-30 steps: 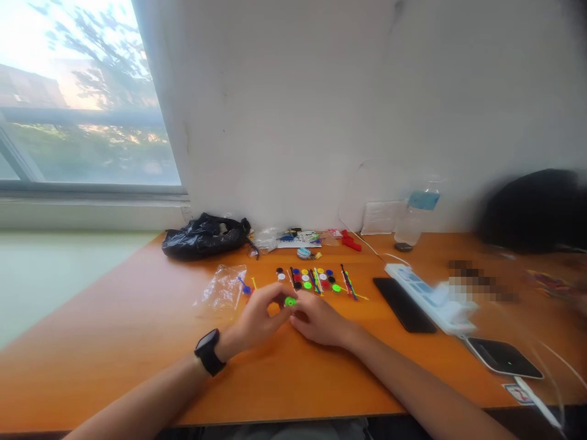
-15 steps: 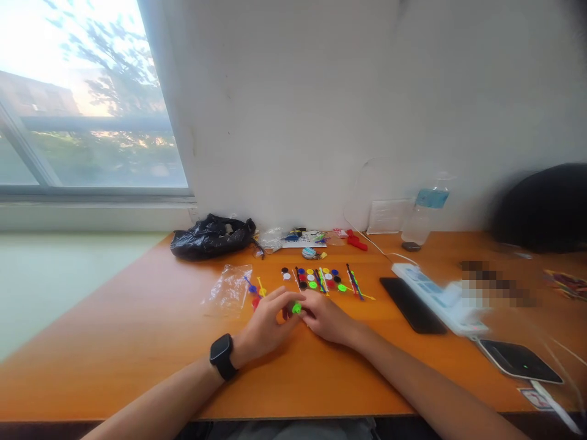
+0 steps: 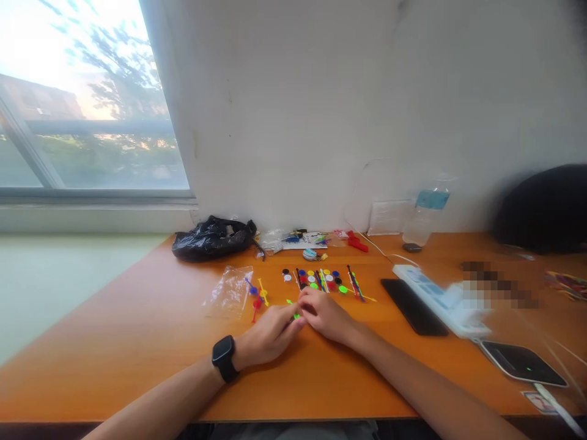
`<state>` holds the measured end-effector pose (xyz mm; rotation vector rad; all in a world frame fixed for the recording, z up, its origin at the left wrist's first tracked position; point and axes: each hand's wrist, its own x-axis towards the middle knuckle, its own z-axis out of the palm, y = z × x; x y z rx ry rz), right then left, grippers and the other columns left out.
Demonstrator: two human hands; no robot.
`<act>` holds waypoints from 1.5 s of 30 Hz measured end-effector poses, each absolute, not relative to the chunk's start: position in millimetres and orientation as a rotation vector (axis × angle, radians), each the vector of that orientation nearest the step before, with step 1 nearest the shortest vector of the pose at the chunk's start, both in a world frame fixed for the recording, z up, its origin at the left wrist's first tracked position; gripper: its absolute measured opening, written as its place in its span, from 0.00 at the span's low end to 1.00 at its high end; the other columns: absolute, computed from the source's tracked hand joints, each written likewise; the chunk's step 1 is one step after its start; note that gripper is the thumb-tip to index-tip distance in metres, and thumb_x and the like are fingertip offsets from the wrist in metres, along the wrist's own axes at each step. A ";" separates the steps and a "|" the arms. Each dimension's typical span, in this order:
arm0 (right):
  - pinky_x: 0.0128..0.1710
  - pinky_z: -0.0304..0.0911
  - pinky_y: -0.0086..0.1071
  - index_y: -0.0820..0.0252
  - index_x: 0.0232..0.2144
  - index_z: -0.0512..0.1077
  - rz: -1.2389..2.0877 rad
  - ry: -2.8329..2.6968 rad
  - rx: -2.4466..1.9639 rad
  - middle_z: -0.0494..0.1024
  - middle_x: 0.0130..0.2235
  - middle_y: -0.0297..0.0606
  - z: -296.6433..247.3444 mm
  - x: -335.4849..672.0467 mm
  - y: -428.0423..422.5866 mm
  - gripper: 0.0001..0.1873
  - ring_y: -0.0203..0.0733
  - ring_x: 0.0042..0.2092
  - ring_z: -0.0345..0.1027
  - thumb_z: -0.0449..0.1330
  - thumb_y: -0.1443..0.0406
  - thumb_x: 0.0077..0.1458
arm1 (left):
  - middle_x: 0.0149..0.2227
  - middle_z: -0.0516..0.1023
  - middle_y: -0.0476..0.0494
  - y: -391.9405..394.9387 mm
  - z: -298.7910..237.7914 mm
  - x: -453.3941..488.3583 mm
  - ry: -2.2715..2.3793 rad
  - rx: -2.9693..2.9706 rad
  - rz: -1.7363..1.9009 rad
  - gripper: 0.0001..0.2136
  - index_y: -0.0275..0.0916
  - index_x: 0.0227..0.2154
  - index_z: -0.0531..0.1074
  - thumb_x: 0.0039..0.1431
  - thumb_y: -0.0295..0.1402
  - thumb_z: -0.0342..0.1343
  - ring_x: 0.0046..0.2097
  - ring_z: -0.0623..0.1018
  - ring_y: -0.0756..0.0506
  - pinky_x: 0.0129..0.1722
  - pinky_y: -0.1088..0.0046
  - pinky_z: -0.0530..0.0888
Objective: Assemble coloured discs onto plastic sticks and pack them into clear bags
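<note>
My left hand [image 3: 270, 333], with a black watch on the wrist, and my right hand [image 3: 326, 315] meet at the middle of the orange table [image 3: 137, 342]. Both are closed in a pinch round a small green plastic piece [image 3: 294, 308], of which only a thin stem and a bit of green show between the fingers. Just beyond lie several coloured discs [image 3: 316, 278] and thin coloured sticks [image 3: 355, 286] in rows. To the left of my hands lie a red stick piece [image 3: 255, 307], a yellow one [image 3: 263, 292] and a blue one [image 3: 250, 286].
A clear plastic bag [image 3: 228, 292] and a black bag [image 3: 213, 237] lie at the left. A black phone [image 3: 413, 305], a white power strip [image 3: 440, 298], a water bottle [image 3: 424, 217] and a second device [image 3: 523, 362] are at the right. A dark bag [image 3: 545, 208] sits far right.
My hands drew a little nearer to me. The green disc seen between my fingertips is now mostly covered, with only a thin green stem showing. The camera view shifted slightly.
</note>
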<state>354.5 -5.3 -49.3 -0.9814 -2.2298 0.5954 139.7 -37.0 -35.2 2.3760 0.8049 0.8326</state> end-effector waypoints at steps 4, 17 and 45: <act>0.43 0.65 0.33 0.60 0.29 0.72 0.580 -2.236 -0.992 0.75 0.40 0.39 -51.6 356.0 -4.0 0.09 0.41 0.40 0.70 0.58 0.74 0.61 | 0.22 0.60 0.52 -42.6 -23.2 137.3 0.786 2.414 0.738 0.24 0.40 0.23 0.58 0.77 0.44 0.38 0.25 0.56 0.51 0.27 0.69 0.55; 0.37 0.62 0.32 0.59 0.32 0.72 0.539 -2.280 -1.022 0.75 0.35 0.37 -41.7 351.9 -12.2 0.07 0.41 0.36 0.68 0.58 0.72 0.63 | 0.15 0.53 0.53 -41.0 -33.7 139.7 0.652 2.498 0.680 0.32 0.38 0.14 0.56 0.71 0.50 0.51 0.20 0.49 0.53 0.20 0.69 0.47; 0.34 0.59 0.30 0.58 0.35 0.72 0.509 -2.282 -1.051 0.78 0.34 0.36 -36.8 351.7 -17.7 0.06 0.40 0.35 0.70 0.57 0.70 0.64 | 0.17 0.61 0.53 -29.2 -41.8 138.0 0.582 2.361 0.634 0.29 0.37 0.17 0.67 0.67 0.54 0.58 0.22 0.57 0.52 0.23 0.70 0.54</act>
